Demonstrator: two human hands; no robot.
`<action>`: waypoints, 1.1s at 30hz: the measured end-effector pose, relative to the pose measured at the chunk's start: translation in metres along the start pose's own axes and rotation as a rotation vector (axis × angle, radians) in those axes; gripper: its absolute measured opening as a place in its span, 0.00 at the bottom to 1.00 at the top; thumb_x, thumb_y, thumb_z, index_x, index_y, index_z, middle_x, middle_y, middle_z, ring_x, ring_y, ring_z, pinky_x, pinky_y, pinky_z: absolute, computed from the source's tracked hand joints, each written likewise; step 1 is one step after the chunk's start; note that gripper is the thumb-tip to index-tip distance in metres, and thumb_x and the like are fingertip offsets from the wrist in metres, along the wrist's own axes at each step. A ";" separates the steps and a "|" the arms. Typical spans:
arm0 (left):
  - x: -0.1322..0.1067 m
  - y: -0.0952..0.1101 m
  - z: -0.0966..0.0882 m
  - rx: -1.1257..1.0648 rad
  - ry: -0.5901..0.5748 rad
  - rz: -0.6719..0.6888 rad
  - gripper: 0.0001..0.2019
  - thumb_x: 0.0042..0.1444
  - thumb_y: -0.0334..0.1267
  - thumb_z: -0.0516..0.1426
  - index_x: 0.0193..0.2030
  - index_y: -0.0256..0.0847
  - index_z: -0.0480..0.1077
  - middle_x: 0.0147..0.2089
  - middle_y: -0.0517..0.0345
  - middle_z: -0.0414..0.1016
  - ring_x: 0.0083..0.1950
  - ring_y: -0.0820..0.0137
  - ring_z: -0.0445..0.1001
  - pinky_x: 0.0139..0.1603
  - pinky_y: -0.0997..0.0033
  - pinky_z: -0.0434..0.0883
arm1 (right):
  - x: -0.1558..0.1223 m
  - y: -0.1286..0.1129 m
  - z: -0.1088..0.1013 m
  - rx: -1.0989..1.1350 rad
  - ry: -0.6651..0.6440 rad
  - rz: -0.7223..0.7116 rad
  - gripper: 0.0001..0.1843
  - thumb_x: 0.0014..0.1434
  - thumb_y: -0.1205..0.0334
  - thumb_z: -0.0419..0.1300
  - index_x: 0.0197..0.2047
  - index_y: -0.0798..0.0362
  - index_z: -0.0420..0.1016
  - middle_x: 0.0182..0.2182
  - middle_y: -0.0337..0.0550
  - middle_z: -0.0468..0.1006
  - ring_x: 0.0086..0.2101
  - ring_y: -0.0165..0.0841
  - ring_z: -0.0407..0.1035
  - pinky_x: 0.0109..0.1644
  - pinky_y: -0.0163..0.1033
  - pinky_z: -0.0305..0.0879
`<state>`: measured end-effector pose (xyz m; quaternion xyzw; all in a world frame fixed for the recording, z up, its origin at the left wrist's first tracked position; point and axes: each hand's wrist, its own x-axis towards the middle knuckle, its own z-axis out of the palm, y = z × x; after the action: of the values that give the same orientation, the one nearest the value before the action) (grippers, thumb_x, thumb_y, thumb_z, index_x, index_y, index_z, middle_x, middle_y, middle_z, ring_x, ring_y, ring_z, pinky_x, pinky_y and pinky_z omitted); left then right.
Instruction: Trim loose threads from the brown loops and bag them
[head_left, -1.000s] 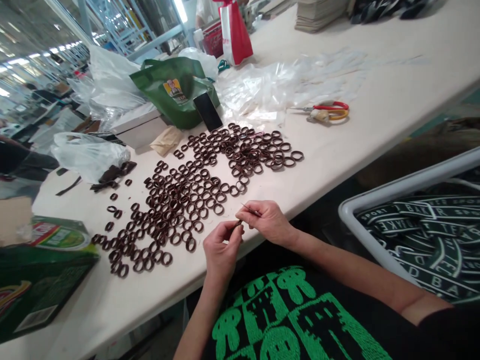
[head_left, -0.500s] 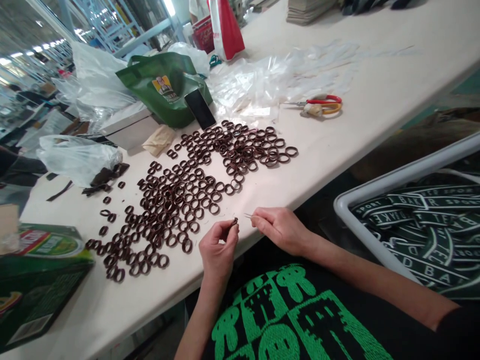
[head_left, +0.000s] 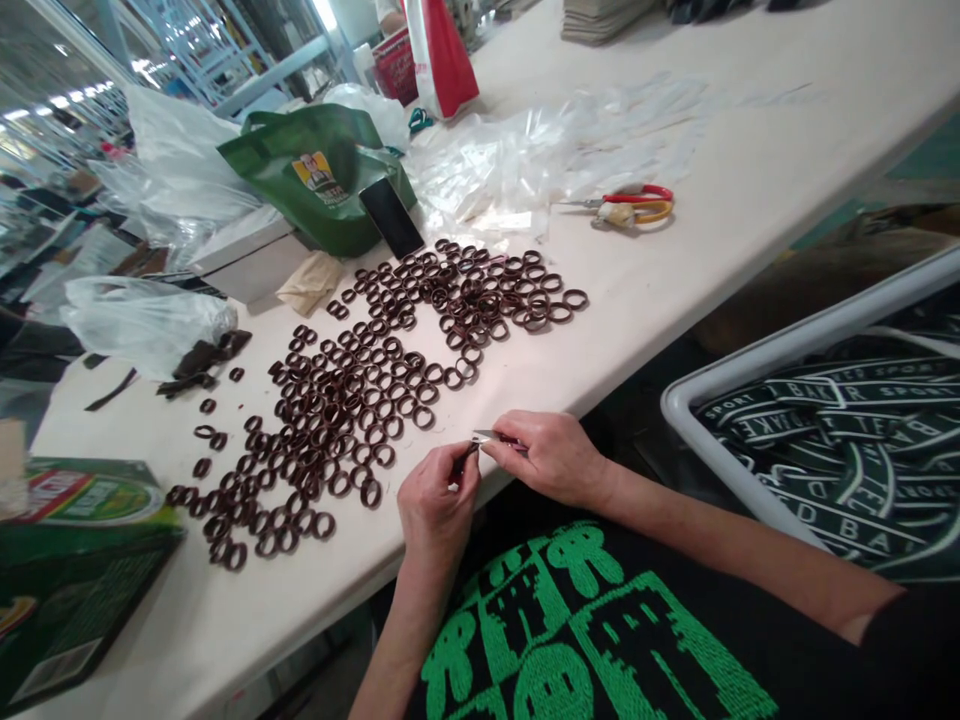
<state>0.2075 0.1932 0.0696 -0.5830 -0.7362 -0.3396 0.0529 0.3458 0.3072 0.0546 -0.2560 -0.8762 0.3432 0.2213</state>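
My left hand (head_left: 437, 497) is closed, pinching a small dark brown loop (head_left: 471, 449) at its fingertips, mostly hidden by the thumb and finger. In my right hand (head_left: 553, 455) is a pair of small thread snips (head_left: 489, 437), handles inside the fingers. Its pointed metal blades meet the loop's edge; whether they touch it I cannot tell. Both hands are held at the table's near edge. Just beyond them spreads a large scatter of similar brown loops (head_left: 337, 410), some lying flat and some overlapping.
Red-and-orange-handled scissors (head_left: 634, 207) lie farther back on the pale table (head_left: 720, 170). Behind the loops are a phone (head_left: 391, 218), a green bag (head_left: 300, 180) and clear plastic bags (head_left: 495, 160). A green box (head_left: 82, 570) stands left; a grey-rimmed bin (head_left: 675, 400) of printed straps is right.
My right hand has moved left, bringing the snips to the loop in my left hand. More of the blades shows now. The whole view has shifted slightly.
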 end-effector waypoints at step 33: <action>-0.003 -0.002 0.001 -0.121 -0.033 -0.173 0.04 0.58 0.34 0.59 0.37 0.41 0.76 0.28 0.62 0.78 0.24 0.75 0.71 0.29 0.76 0.69 | 0.006 0.002 0.001 0.061 -0.001 -0.012 0.20 0.69 0.51 0.51 0.30 0.54 0.69 0.27 0.40 0.71 0.29 0.30 0.64 0.34 0.36 0.55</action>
<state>0.2067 0.1910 0.0666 -0.5247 -0.7628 -0.3772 -0.0240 0.3410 0.3116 0.0543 -0.2437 -0.8670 0.3684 0.2305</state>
